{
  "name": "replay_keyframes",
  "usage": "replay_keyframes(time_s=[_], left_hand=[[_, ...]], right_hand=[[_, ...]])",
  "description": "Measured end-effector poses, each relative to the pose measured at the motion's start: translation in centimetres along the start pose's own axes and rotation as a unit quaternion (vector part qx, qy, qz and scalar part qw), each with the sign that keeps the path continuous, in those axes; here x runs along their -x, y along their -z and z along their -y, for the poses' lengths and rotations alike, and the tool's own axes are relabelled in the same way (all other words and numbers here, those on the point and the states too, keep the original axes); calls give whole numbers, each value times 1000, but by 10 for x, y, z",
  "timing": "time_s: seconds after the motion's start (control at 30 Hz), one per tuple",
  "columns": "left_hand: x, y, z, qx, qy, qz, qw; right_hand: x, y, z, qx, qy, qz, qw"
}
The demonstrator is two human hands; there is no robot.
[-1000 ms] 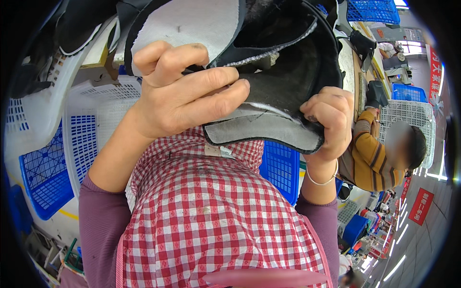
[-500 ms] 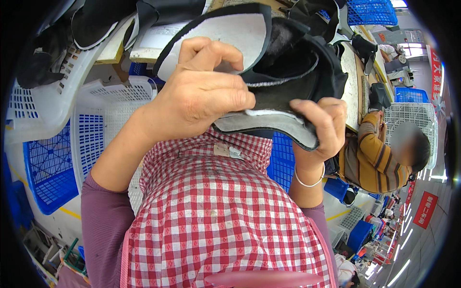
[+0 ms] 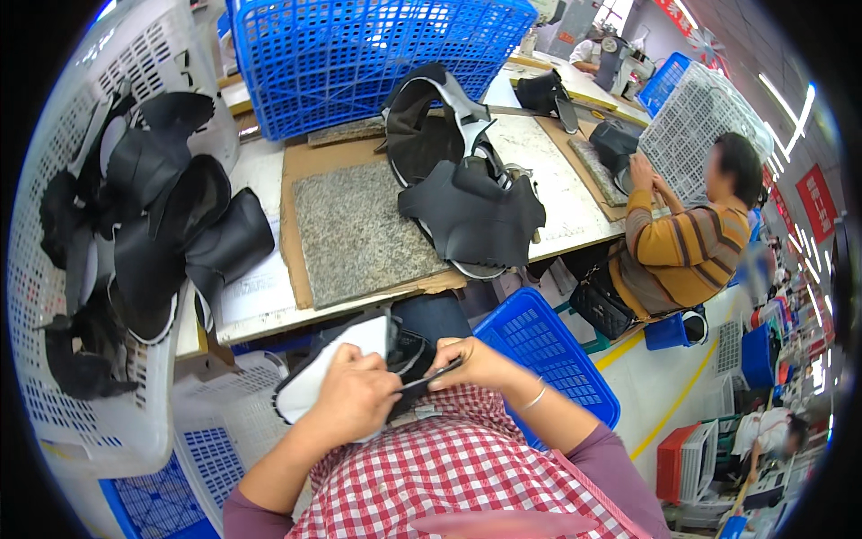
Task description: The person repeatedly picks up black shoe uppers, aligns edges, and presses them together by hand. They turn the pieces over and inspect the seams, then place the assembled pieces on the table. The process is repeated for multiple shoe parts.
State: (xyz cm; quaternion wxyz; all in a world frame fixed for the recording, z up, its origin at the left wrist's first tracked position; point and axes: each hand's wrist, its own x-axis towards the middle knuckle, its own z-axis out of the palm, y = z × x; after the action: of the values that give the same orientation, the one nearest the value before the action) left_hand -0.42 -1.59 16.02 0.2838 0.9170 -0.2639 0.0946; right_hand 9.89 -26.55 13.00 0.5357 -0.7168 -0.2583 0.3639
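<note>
Over my lap I hold a black leather shoe upper with a white lining [image 3: 308, 384], tilted, between my two hands. My left hand [image 3: 353, 393] is closed on its white side, fingers curled over the edge. With bent fingers, my right hand [image 3: 470, 363] pinches the black edge at the other end; its fingertips are partly hidden. Beyond my hands, several black shoe uppers [image 3: 474, 214] lie heaped on the bench beside a speckled stone slab [image 3: 359, 235] on a cardboard sheet [image 3: 293, 225].
At the left, a white plastic basket [image 3: 148, 418] holds several black uppers. A blue crate [image 3: 377, 67] stands at the bench's back. By my right arm is a blue basket [image 3: 561, 373]. Further right, a person in a striped sweater [image 3: 687, 242] works at the bench.
My view has lifted and widened, bringing the bench into sight. The upper and both hands now appear lower and farther off, the grip kept, with more of the white lining facing me.
</note>
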Motion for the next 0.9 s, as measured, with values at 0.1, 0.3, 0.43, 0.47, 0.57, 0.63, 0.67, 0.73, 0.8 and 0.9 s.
replay_keyframes(time_s=[0.1, 0.3, 0.43, 0.47, 0.57, 0.63, 0.67, 0.73, 0.8, 0.9], left_hand=[[-22, -23, -6, -11, -10, 28, 999], [-38, -25, -19, 35, 32, 12, 999], [-20, -29, -12, 23, 78, -22, 996], [-15, -31, -11, 17, 94, -15, 995], [-14, -23, -12, -8, 99, 19, 995], [-21, -4, -15, 46, 138, 27, 989], [-25, 10, -17, 102, 166, -9, 981], [-36, 41, -17, 94, 191, -125, 969], [-48, 66, -13, -57, 165, -213, 961], [-56, 73, -1, -94, 169, -123, 973]], right_hand=[[-5, 51, 11, 49, -91, 118, 988], [-6, 18, 27, 459, 209, 93, 858], [-16, -6, 11, 420, 286, 36, 861], [-20, -7, 8, 420, 291, 42, 859], [-26, -2, 14, 428, 268, 51, 862], [-24, 0, 28, 441, 266, 36, 856], [-20, 2, 37, 450, 277, 17, 849], [-12, 8, 53, 498, 325, -51, 802], [-12, 11, 63, 518, 364, -112, 766], [-27, -2, 52, 537, 384, -148, 737]])
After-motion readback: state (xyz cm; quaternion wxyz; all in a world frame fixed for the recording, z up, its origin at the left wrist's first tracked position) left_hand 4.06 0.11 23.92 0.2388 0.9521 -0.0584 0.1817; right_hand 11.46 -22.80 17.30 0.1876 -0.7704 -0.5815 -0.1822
